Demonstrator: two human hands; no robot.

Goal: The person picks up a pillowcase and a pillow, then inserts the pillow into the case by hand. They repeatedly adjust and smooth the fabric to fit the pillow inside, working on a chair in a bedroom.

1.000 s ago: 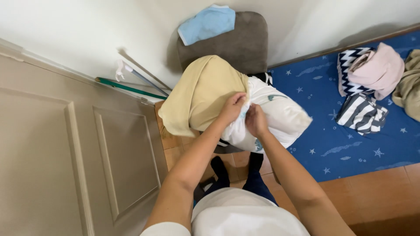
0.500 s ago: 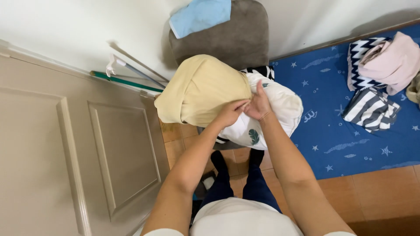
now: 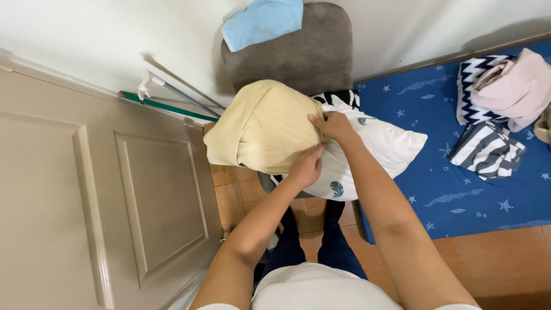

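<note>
**Yellow case drawn further over the pillow**

Compared with a second ago, the yellow pillowcase [image 3: 261, 126] covers more of the white leaf-print pillow [image 3: 367, 155], and its open edge has crept toward the pillow's middle; roughly half the pillow looks covered.

The pillow is held in front of the grey chair [image 3: 298, 54], above the tiled floor. The left hand [image 3: 305, 167] pinches the case's lower edge, and the right hand [image 3: 333, 126] grips its upper edge, fingers curled closed. Both forearms reach forward, elbows bent.

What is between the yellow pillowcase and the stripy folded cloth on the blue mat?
In the head view, the white pillow with leaf prints and a bare strip of blue mat.
</note>
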